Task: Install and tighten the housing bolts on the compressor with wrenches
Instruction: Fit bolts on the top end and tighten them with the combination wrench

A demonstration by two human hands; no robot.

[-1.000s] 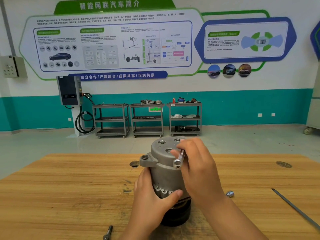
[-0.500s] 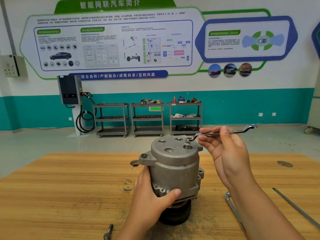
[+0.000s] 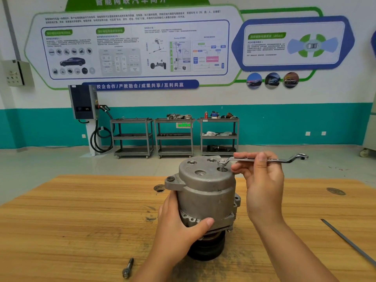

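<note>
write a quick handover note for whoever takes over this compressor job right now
Left hand grips the compressor, which stands upright on the table.
Right hand holds the wrench, its ring end on a bolt in the top.
Done: that bolt is started, but its thread shows.
Left: tighten it down, then fit the loose bolt lying on the table.

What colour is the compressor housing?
Dull silver-grey metal on the compressor housing, shown best in the head view.
</note>
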